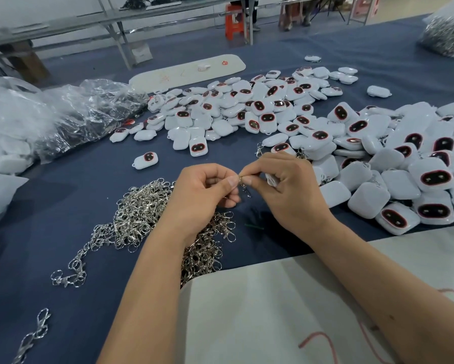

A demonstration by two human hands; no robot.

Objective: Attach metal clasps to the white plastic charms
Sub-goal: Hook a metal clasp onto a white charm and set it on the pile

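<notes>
Left hand (205, 190) and right hand (281, 185) meet at frame centre, thumbs and forefingers facing. Both are curled. Together they pinch a small silver metal clasp (243, 183), its split ring held between the fingertips and its hook dangling below. The right hand also cups a white rounded plastic charm (270, 178) against the palm, only an edge of it showing; whether the ring has entered the charm's loop cannot be told.

At seven o'clock from the hands lies a loose heap of silver clasps (142, 219), partly under the left forearm, with stray linked ones (68, 274) trailing further out. From twelve to four o'clock spreads a large pile of white charms with dark, red-rimmed oval faces (378, 158); one lone charm (145, 161) lies at ten o'clock. All rest on a dark blue cloth-covered table (63, 193). Crumpled clear plastic bags (76, 111) sit at ten o'clock, a further bag of metal parts (446, 35) at two o'clock, and a pale sheet (273, 311) at five o'clock.

Step judged: threading the ring onto the held charm. The next move likely calls for prising the ring open, feeding it through the loop, then setting the finished piece aside.
</notes>
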